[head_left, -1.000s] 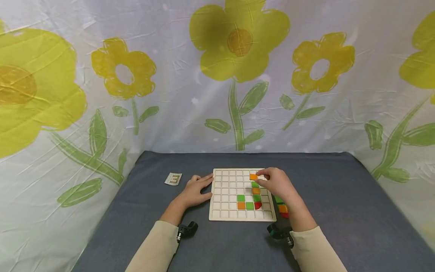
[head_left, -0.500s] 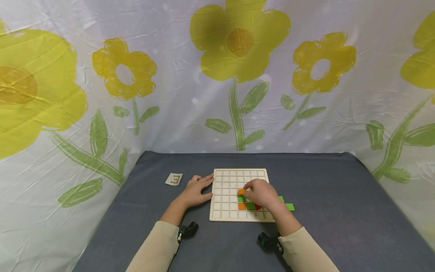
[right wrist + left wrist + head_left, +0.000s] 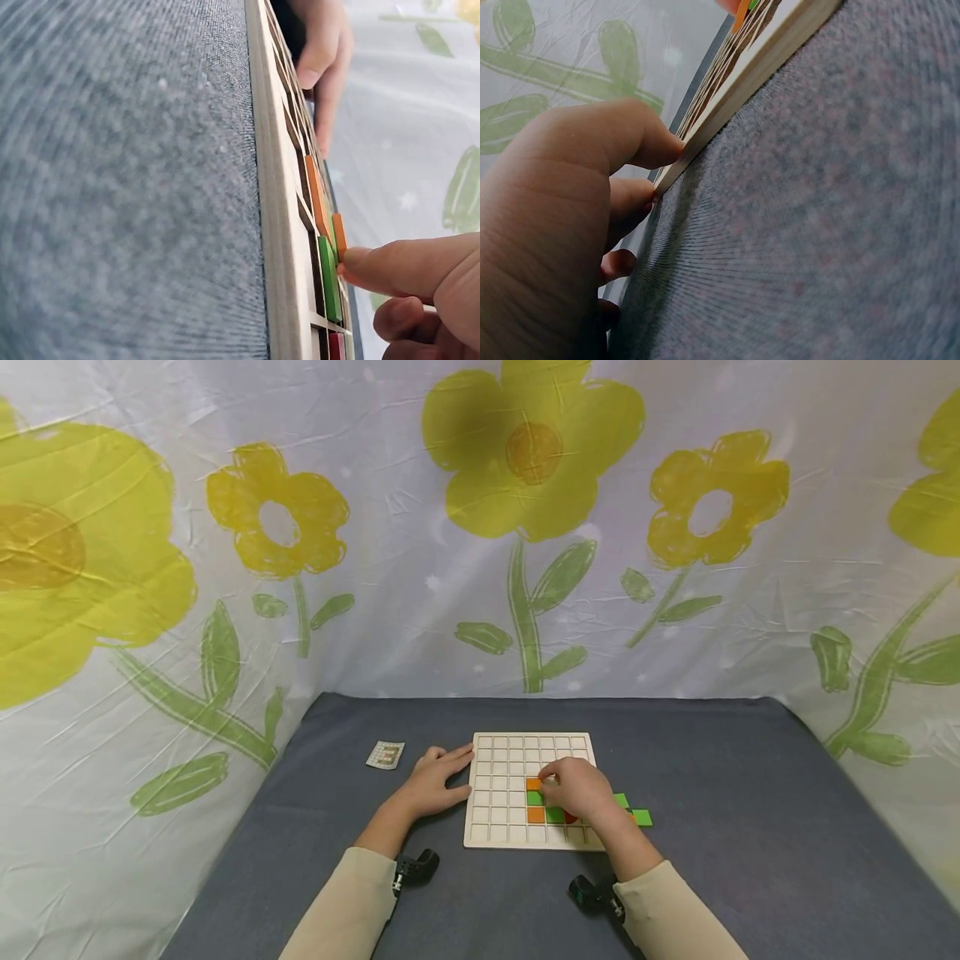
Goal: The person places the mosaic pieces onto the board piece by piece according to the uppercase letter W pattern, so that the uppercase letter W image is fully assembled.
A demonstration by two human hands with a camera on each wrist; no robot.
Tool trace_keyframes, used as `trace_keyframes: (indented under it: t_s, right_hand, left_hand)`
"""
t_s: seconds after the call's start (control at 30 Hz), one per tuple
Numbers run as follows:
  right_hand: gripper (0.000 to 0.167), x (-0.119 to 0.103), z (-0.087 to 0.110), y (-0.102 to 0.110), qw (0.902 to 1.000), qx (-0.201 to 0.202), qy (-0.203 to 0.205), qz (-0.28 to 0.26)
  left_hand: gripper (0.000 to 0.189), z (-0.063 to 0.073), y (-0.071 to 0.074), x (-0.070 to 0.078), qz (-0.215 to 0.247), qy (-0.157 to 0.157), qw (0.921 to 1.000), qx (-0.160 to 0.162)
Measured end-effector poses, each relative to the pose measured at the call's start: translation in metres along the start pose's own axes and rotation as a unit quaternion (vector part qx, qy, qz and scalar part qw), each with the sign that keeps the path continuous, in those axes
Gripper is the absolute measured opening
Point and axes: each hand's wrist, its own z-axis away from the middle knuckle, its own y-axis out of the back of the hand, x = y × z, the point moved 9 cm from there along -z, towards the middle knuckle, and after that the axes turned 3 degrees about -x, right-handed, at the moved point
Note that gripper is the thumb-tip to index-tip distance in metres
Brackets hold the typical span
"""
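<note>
R hand [image 3: 577,787] pinches orange tile [image 3: 532,784]; L hand [image 3: 429,787] relaxed, touching brd [image 3: 495,837]; gridded card [image 3: 386,755] nr.

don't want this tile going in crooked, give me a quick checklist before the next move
Board flat on table: ok
Left hand touching board's left edge: ok
Right hand holding upper orange tile: ok
That tile fully seated in its cell: cannot tell
Grid card left of the board uncovered: ok
Clear view of loose tiles right of the board: not ok, right forearm in the way
</note>
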Motion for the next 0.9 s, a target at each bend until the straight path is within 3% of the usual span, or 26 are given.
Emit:
trace_keyframes:
  t_s: [0.2,0.57,0.9]
  right_hand:
    - [0.009,0.0,0.0,0.001,0.9998,0.011,-0.003,0.013]
    - [0.01,-0.004,0.001,0.003,0.9987,0.024,0.01,0.043]
    - [0.023,0.002,0.006,0.021,0.9994,0.012,0.019,-0.025]
  left_hand:
    - [0.065,0.001,-0.001,0.0,0.004,0.0,1.0,-0.003]
    - [0.066,0.001,0.001,0.003,0.0,-0.012,0.9999,-0.004]
    - [0.065,0.001,0.001,0.001,-0.001,-0.009,1.0,-0.003]
